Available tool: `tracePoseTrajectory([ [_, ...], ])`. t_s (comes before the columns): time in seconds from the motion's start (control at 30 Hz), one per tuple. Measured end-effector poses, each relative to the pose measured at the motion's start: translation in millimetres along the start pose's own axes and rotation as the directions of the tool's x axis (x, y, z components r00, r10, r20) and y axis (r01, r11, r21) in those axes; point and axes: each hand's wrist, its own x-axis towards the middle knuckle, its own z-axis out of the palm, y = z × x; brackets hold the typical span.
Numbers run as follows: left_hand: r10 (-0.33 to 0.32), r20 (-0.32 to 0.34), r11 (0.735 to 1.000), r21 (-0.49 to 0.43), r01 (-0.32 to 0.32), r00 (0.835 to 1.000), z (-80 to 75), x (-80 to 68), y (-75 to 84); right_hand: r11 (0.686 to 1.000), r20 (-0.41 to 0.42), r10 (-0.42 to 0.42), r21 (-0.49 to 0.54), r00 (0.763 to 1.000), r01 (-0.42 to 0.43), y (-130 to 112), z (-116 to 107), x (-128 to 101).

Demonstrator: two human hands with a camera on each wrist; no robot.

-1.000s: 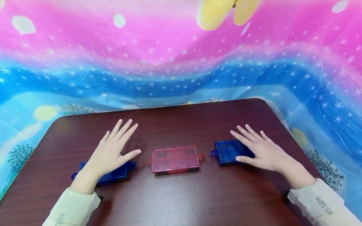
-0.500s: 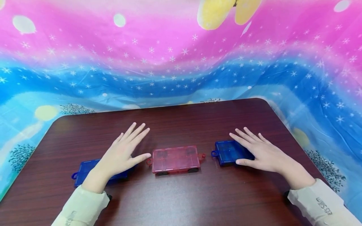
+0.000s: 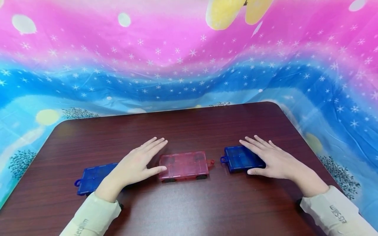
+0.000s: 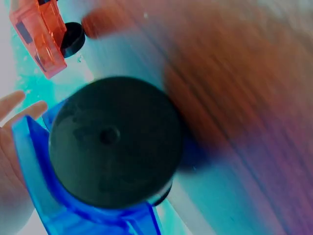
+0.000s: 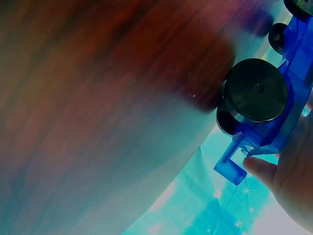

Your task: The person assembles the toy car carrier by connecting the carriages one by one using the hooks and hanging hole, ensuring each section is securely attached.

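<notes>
Left hand [image 3: 134, 165] flat, thumb touching red car [image 3: 183, 165]; right hand [image 3: 273, 159] flat on blue car [image 3: 240, 158] at 3 o'clock.

Super close-up down at surface level here. Most of the shot is the dark reddish-brown tabletop [image 5: 98, 98], blurry and filling the left and middle. Over on the right edge there's a translucent blue wheeled car piece [image 5: 274, 132] seen from its side, with a big black wheel [image 5: 257, 90] facing the lens and another small wheel [image 5: 279, 35] farther back up top. A little blue loop hitch [image 5: 234, 161] sticks out at its near end. The right hand [image 5: 288, 183] sits bottom right, a fingertip touching the blue plastic right by that hitch. Cyan fabric [image 5: 195, 210] shows underneath.
</notes>
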Motion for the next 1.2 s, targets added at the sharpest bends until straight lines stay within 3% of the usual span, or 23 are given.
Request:
tracePoseTrajectory([
  [0.3, 0.028, 0.063, 0.999, -0.048, -0.025, 0.998, 3.3, 4.4, 10.8, 0.999, -0.014, -0.044, -0.023, 0.999, 0.043, 3, -2, 1],
  [0.57, 0.049, 0.098, 0.998, -0.049, -0.044, 0.994, 4.6, 8.0, 18.9, 0.999, 0.004, -0.026, -0.039, 1.0, 0.026, 4, -3, 4],
  [1.2, 0.018, 0.159, 0.999, -0.031, -0.013, 0.987, 10.5, 11.9, 22.8, 0.998, 0.009, -0.003, -0.063, 1.0, 0.004, 4, -2, 5],
])
